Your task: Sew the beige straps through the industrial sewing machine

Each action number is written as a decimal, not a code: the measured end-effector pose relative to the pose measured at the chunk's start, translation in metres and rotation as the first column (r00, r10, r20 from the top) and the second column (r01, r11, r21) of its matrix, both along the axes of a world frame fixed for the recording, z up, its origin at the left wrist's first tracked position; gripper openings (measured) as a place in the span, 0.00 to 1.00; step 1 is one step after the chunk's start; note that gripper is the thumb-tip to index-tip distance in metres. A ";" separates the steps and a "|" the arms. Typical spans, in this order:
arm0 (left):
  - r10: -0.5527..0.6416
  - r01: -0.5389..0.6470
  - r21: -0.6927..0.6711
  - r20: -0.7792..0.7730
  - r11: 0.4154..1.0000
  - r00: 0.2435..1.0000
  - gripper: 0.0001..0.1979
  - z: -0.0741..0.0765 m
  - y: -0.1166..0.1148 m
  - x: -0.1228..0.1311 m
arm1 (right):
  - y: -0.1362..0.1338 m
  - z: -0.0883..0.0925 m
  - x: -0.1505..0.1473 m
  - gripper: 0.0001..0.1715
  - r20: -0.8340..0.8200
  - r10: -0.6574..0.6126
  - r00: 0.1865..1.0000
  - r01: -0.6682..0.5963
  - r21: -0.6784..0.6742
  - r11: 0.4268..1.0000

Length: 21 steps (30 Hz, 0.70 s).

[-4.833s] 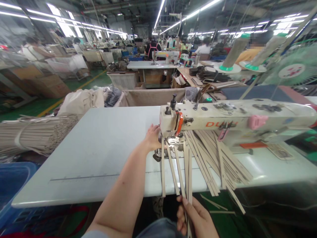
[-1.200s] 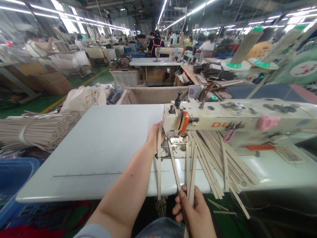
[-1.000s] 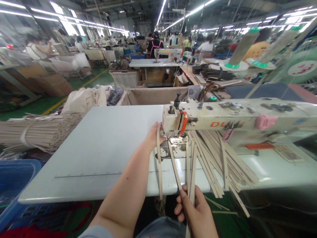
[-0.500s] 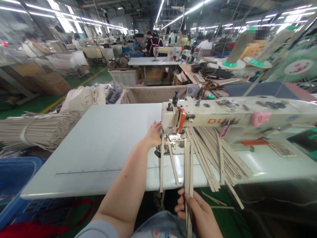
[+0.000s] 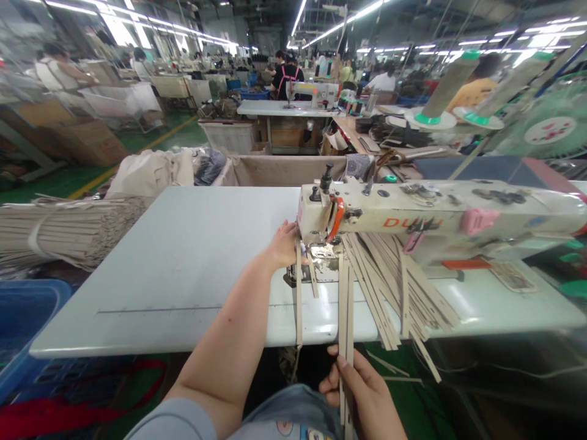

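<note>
My left hand [image 5: 283, 245] lies beside the needle area of the sewing machine [image 5: 413, 211], at its left; its fingertips are partly hidden behind the machine head, and what they hold is unclear. A narrow beige strip [image 5: 299, 305] hangs down past that hand over the table edge. A shorter strip [image 5: 313, 278] sticks out from the metal plate. Below the table's front edge, my right hand [image 5: 353, 382] pinches long beige strips [image 5: 346, 305] between thumb and fingers. Several more strips [image 5: 394, 287] lie fanned out under the machine arm.
The white table [image 5: 183, 256] spreads to the left. A tied strip bundle [image 5: 68, 229] and a blue basket [image 5: 34, 311] stand at far left. Behind are a fabric-lined bin [image 5: 284, 171], thread cones [image 5: 452, 85], a fan [image 5: 545, 128] and people at other machines.
The short strip by my left hand has drawn up toward the machine, so less of it shows. My right hand still holds its strips. The view has shifted slightly.
</note>
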<state>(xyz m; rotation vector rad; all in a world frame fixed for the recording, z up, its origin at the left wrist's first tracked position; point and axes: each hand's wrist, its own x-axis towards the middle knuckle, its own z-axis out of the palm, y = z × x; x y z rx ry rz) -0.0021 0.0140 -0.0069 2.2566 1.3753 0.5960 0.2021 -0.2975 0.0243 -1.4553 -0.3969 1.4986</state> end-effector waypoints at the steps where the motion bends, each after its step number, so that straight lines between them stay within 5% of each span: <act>1: 0.008 -0.008 -0.017 -0.012 1.000 1.000 0.53 0.001 0.000 0.000 | 0.000 0.000 0.000 0.39 0.005 -0.003 1.000 0.003 -0.002 1.000; 13: 0.016 -0.016 -0.019 -0.001 1.000 1.000 0.54 -0.002 -0.001 0.001 | 0.002 0.003 0.002 0.39 0.000 0.003 1.000 -0.003 -0.003 1.000; 21: 0.127 -0.126 -0.041 0.032 0.991 0.991 0.56 0.000 -0.001 0.001 | 0.004 0.003 0.005 0.39 0.000 -0.002 1.000 0.002 -0.012 1.000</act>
